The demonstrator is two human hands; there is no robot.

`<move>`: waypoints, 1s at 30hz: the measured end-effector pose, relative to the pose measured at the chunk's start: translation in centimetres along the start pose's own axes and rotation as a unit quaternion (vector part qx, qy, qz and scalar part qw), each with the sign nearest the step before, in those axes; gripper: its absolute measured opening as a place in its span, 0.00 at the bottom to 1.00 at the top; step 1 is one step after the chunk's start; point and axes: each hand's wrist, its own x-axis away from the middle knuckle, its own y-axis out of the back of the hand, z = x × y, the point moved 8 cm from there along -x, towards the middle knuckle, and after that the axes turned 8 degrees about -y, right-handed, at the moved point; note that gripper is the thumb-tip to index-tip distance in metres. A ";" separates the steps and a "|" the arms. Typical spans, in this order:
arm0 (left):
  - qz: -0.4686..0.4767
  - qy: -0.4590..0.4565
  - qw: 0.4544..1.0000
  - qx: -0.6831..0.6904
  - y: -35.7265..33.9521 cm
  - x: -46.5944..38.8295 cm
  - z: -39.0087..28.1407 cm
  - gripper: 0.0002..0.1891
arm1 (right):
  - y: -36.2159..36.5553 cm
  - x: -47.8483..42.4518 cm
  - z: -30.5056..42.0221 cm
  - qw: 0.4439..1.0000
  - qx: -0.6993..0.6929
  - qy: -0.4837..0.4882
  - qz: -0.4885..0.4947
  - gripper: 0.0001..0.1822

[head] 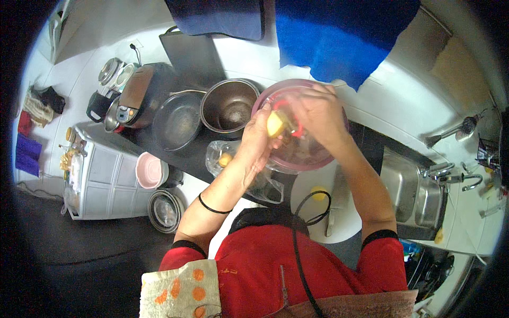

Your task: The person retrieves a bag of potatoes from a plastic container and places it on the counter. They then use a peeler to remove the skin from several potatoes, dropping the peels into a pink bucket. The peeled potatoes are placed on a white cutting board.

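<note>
My left hand (258,137) holds a peeled yellow potato or similar vegetable (275,124) over a pink basin (260,95). Close beside it on the right, my right hand (318,111) is closed on a red-handled tool (298,129), perhaps a peeler; motion blurs both. Below my left forearm lies a clear plastic bag (214,153) with a yellow piece (225,159) in it. A round white cutting board (346,222) carries another yellow piece (318,193) and a knife (332,218) beneath my right forearm. The basin's contents are partly hidden by my hands.
Left of the basin stand a dark inner pot (230,105), a frying pan (177,121) and a rice cooker (135,91). A double steel sink (403,187) is at the right. A pink bowl (151,170) sits by a white drawer unit (107,179). A black cable (296,246) hangs before my chest.
</note>
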 end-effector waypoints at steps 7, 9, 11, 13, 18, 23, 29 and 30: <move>0.034 0.014 0.998 0.051 -0.2 1.1 -0.5 0.25 | -7.2 2.8 -5.4 0.918 0.244 -0.045 0.311 0.23; 0.102 0.024 0.983 0.153 -2.0 1.5 -1.5 0.28 | -7.4 3.9 -7.1 0.942 0.231 -0.029 0.240 0.23; 0.145 0.037 0.975 0.167 -2.1 0.7 -1.2 0.32 | -6.6 3.6 -6.2 0.941 0.218 -0.024 0.259 0.21; 0.141 0.061 0.969 0.195 -1.5 0.7 -0.4 0.33 | -6.7 3.2 -7.4 0.925 0.276 -0.067 0.253 0.15; 0.082 0.084 0.977 0.178 0.1 -0.2 1.3 0.31 | 0.1 1.3 -0.9 0.997 0.029 0.056 -0.034 0.10; -0.022 0.065 0.992 0.107 -0.6 0.1 0.8 0.23 | 0.8 1.2 4.0 0.989 0.004 0.144 -0.039 0.06; 0.009 0.083 0.996 0.033 0.3 0.1 0.8 0.21 | -8.5 3.1 -7.8 0.923 0.261 -0.073 0.273 0.18; 0.027 0.088 0.995 0.045 0.1 0.4 0.5 0.22 | -8.7 3.4 -8.1 0.928 0.245 -0.072 0.273 0.20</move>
